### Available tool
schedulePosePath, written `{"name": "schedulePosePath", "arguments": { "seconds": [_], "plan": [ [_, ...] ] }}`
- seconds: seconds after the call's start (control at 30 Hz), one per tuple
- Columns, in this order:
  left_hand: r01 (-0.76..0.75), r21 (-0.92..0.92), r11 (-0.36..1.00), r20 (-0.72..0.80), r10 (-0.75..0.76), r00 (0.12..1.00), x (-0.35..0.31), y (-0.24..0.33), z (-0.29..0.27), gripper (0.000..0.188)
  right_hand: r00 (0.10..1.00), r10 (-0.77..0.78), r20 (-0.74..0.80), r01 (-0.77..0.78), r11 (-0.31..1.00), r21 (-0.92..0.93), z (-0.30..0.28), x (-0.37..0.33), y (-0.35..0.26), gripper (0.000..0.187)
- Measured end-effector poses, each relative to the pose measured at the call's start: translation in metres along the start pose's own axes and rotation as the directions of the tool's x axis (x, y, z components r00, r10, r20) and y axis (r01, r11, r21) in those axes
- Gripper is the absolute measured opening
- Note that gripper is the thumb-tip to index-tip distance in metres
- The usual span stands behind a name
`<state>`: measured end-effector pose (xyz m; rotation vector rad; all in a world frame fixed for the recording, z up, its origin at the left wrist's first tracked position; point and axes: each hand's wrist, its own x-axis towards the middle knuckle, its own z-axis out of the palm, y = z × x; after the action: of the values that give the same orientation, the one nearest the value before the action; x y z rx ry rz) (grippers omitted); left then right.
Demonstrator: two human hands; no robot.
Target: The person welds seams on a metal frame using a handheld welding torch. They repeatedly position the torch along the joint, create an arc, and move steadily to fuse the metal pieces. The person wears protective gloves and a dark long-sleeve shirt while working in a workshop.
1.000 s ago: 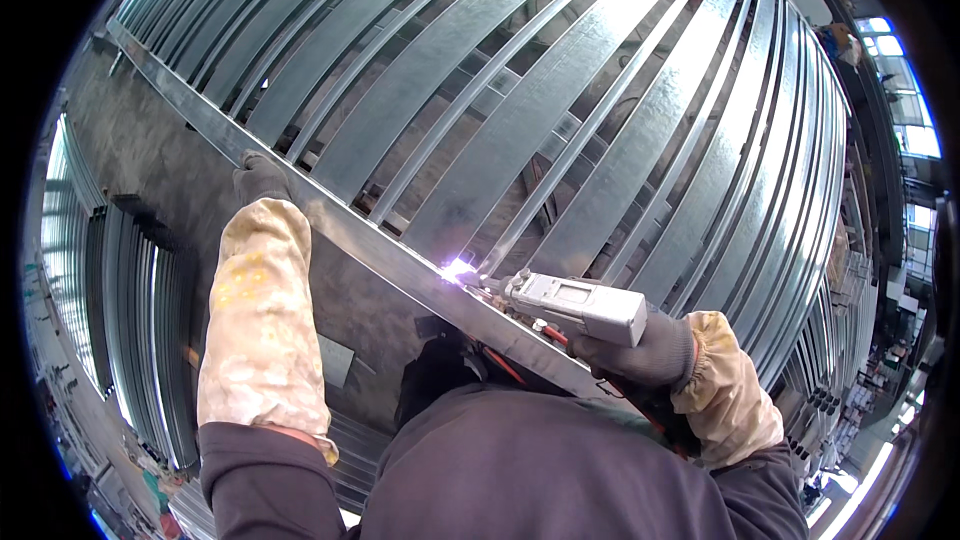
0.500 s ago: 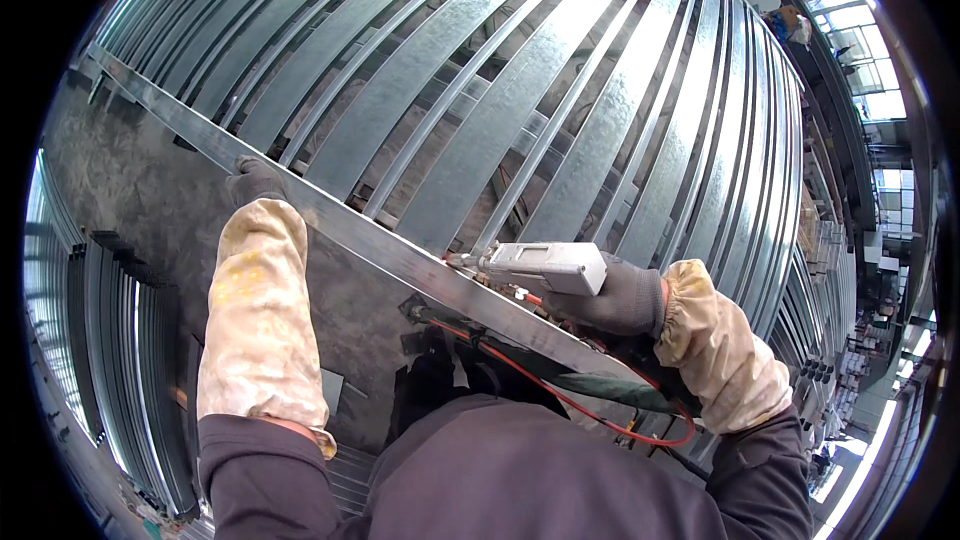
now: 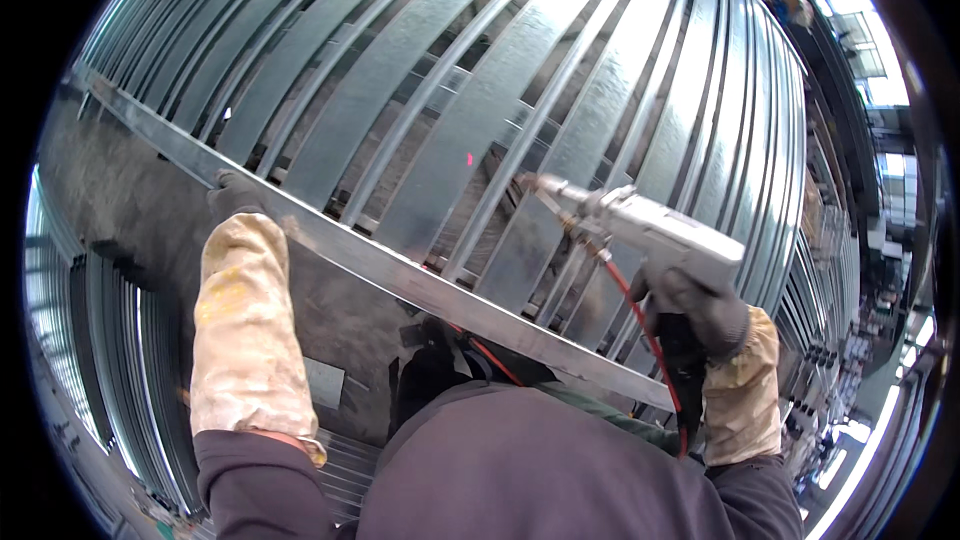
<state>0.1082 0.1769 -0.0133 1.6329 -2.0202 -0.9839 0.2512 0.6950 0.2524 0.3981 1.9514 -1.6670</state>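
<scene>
A pale gun-shaped torch (image 3: 672, 228) is grasped in the gloved right hand (image 3: 705, 312) and held above a wide frame of metal slats (image 3: 540, 40), its nozzle aimed leftward. A long metal rail (image 3: 400, 265) runs along the frame's near edge. The gloved left hand (image 3: 237, 195) is placed against that rail, fingers curled; whether the rail is gripped or only leaned on cannot be told. A small pink light spot (image 3: 470, 159) is seen on one slat.

If the trigger were pressed with the nozzle raised, a slat could be marked in the wrong place. The red hose (image 3: 645, 325), draped across the rail, could be snagged on its edge and the torch pulled off aim. The left glove could be scorched if that metal is hot.

The trigger is hidden by the right hand, the hose's far end is lost near the torso, and the slats' far ends are cut off above.
</scene>
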Motion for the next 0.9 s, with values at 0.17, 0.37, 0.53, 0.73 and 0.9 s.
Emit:
{"name": "schedulePosePath", "arguments": {
  "seconds": [0.17, 0.37, 0.53, 0.73, 0.9],
  "plan": [
    [-0.004, 0.037, 0.999, 0.037, 0.003, 0.999, 0.000, 0.005, 0.009, 0.071, 0.836, -0.298, -0.461, 0.376, 0.923, 0.086, -0.037, -0.082, 0.011, 0.041],
    [-0.131, 0.098, 0.986, 0.151, 0.116, 0.982, 0.030, -0.007, 0.023, 0.072, 0.594, -0.488, -0.639, 0.699, 0.707, 0.109, -0.086, -0.213, 0.072, 0.056],
    [-0.235, 0.165, 0.958, 0.283, 0.183, 0.942, 0.067, -0.023, 0.034, 0.073, 0.359, -0.347, -0.866, 0.694, 0.720, -0.001, -0.106, -0.338, 0.104, 0.058],
    [-0.299, 0.171, 0.939, 0.410, 0.208, 0.888, 0.091, -0.034, 0.006, 0.074, 0.142, -0.339, -0.930, 0.630, 0.756, -0.179, -0.164, -0.489, 0.146, 0.053],
    [-0.062, -0.080, 0.995, 0.554, 0.096, 0.827, -0.013, -0.087, 0.006, 0.059, -0.049, -0.359, -0.932, 0.464, 0.818, -0.340, -0.216, -0.573, 0.135, 0.050]
  ]
}}
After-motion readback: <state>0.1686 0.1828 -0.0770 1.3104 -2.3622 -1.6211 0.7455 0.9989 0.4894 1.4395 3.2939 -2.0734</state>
